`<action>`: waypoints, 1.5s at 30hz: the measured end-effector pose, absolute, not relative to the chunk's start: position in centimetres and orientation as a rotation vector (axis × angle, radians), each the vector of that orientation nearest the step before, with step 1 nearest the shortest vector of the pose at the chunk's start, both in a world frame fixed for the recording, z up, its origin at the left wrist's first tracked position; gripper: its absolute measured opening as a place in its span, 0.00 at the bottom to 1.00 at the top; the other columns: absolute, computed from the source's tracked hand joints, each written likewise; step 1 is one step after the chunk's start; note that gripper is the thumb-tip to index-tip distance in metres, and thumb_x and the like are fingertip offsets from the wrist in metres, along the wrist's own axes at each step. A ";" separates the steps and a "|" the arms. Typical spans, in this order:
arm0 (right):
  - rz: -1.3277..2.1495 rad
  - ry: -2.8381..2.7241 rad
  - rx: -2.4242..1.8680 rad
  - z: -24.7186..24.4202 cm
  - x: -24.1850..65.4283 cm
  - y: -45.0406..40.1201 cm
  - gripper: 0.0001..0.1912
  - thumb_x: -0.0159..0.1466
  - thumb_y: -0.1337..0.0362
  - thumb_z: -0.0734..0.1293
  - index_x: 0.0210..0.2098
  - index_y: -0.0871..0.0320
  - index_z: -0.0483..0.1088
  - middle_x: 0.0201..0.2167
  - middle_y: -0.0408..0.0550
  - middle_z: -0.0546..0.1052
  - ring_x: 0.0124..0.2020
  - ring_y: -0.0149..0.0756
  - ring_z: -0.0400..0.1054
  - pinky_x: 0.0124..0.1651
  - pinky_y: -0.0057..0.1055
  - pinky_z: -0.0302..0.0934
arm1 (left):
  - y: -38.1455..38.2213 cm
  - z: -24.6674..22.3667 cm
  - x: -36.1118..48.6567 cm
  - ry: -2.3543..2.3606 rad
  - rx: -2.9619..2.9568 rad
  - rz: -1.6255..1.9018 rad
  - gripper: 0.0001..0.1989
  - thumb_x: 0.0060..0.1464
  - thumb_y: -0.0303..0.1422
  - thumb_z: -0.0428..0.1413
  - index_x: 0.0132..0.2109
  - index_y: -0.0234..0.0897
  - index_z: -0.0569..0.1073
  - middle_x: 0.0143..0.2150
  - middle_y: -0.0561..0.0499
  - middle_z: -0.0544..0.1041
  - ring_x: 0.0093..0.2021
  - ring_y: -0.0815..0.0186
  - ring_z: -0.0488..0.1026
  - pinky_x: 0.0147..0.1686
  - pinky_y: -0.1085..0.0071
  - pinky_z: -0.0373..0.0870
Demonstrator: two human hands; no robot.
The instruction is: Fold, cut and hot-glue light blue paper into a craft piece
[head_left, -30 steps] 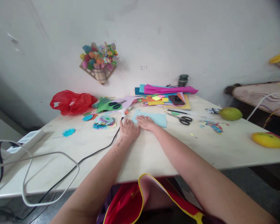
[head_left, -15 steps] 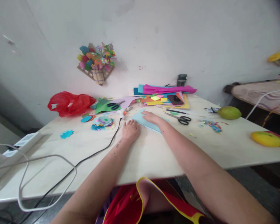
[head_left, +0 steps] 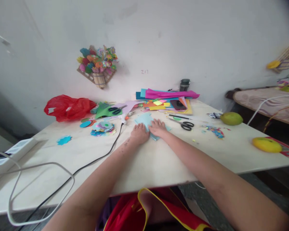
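A folded sheet of light blue paper (head_left: pixel 144 118) lies on the table, partly covered by both hands. My left hand (head_left: pixel 139 133) rests flat on its near left edge with the fingers stretched out. Spread over the right part of the paper is my right hand (head_left: pixel 157 127), palm down. Just left of the paper lies a white glue gun (head_left: pixel 125 118) with a black cord. On the right, black-handled scissors (head_left: pixel 186 125) lie by a black pencil (head_left: pixel 180 116).
Paper flower cutouts (head_left: pixel 102 128) are piled at left, near a red plastic bag (head_left: pixel 68 107). Coloured sheets (head_left: pixel 170 93) and a phone (head_left: pixel 178 105) lie at the back. A green mango (head_left: pixel 232 118), a yellow mango (head_left: pixel 267 144) and a power strip (head_left: pixel 14 152) flank the work area.
My right hand has moved back toward me and left, next to my left hand, its fingers now spread. The paper's outline has changed under the hands. The view has shifted slightly.
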State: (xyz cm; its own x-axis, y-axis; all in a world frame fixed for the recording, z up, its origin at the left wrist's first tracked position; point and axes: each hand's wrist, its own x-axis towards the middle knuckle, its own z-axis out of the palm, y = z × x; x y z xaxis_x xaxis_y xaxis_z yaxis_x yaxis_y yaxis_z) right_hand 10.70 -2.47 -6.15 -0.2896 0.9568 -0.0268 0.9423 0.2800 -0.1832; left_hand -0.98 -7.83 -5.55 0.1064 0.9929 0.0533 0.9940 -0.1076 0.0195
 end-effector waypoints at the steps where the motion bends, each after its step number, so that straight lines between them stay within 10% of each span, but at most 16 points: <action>1: 0.249 -2.413 -1.833 -5.7 10.1 -3.2 0.32 0.63 0.51 0.46 0.62 0.60 0.48 0.64 0.51 0.44 0.64 0.47 0.35 0.60 0.46 0.34 | -7.5 -5.3 -2.1 -2.048 -2.336 -0.042 0.28 0.58 0.41 0.36 0.61 0.28 0.53 0.64 0.39 0.51 0.64 0.58 0.45 0.60 0.58 0.41; 7: 0.042 -2.475 -1.745 -3.1 8.4 -5.0 0.24 0.61 0.55 0.54 0.47 0.62 0.70 0.50 0.60 0.68 0.54 0.50 0.55 0.53 0.44 0.46 | -7.1 -4.5 -5.4 -2.021 -2.306 0.017 0.22 0.59 0.36 0.36 0.58 0.35 0.58 0.63 0.42 0.54 0.63 0.60 0.48 0.58 0.55 0.46; 16: 0.175 -2.597 -1.558 -6.8 8.2 -1.7 0.28 0.65 0.55 0.45 0.62 0.55 0.47 0.64 0.42 0.44 0.64 0.38 0.35 0.61 0.46 0.31 | -8.5 -6.1 -4.1 -2.128 -2.224 -0.104 0.29 0.58 0.45 0.31 0.62 0.37 0.52 0.65 0.47 0.50 0.64 0.62 0.42 0.60 0.54 0.37; 23: 0.171 -2.459 -1.675 -6.5 6.9 -2.5 0.29 0.64 0.54 0.45 0.61 0.58 0.49 0.64 0.47 0.46 0.64 0.43 0.36 0.60 0.49 0.32 | -7.6 -5.6 -6.0 -1.922 -2.177 -0.145 0.26 0.58 0.45 0.35 0.60 0.42 0.58 0.63 0.52 0.56 0.65 0.60 0.41 0.60 0.53 0.31; 32: 0.064 -2.349 -1.582 -7.0 7.2 -2.5 0.24 0.65 0.57 0.49 0.55 0.58 0.60 0.62 0.50 0.52 0.62 0.45 0.40 0.59 0.46 0.35 | -7.2 -3.8 -8.6 -2.295 -1.616 -0.440 0.22 0.54 0.43 0.44 0.51 0.36 0.68 0.51 0.41 0.69 0.52 0.54 0.62 0.47 0.59 0.60; 45: -0.056 -2.214 -1.423 -5.4 7.7 -3.0 0.08 0.59 0.60 0.64 0.29 0.56 0.72 0.33 0.46 0.76 0.36 0.36 0.66 0.41 0.32 0.49 | -4.1 -3.7 -8.9 -2.704 -1.356 -0.599 0.18 0.51 0.40 0.49 0.43 0.31 0.73 0.46 0.36 0.73 0.48 0.52 0.68 0.43 0.62 0.62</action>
